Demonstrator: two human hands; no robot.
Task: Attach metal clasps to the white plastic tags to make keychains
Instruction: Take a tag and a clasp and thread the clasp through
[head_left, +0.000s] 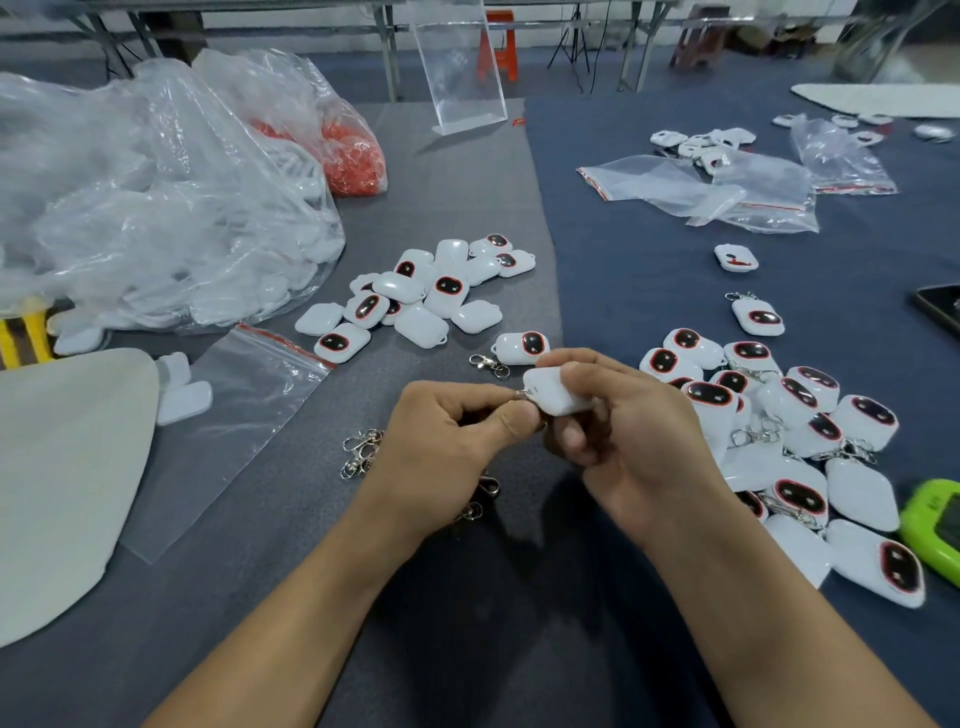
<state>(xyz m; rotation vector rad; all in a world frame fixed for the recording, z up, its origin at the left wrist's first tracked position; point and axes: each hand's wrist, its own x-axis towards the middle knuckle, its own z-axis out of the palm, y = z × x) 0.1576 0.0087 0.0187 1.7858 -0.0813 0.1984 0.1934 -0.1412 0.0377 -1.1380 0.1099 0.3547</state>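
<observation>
My right hand (618, 441) grips a white plastic tag (553, 395) above the table's middle. My left hand (447, 441) pinches a metal clasp (523, 396) right at the tag's corner loop; most of the clasp is hidden by my fingers. Loose clasps (361, 452) lie just left of my left hand, and more clasps (485, 488) show below it. A pile of bare tags (415, 296) sits farther back. One tag with a clasp (514, 351) lies just beyond my hands. Finished keychains (789, 431) are heaped to the right.
A big clear bag of white tags (156, 208) and a bag of red parts (348, 150) sit back left. Empty zip bags (717, 192) lie back right and a flat zip bag (234, 415) at left. A green device (935, 525) is at the right edge, an acrylic stand (462, 67) behind.
</observation>
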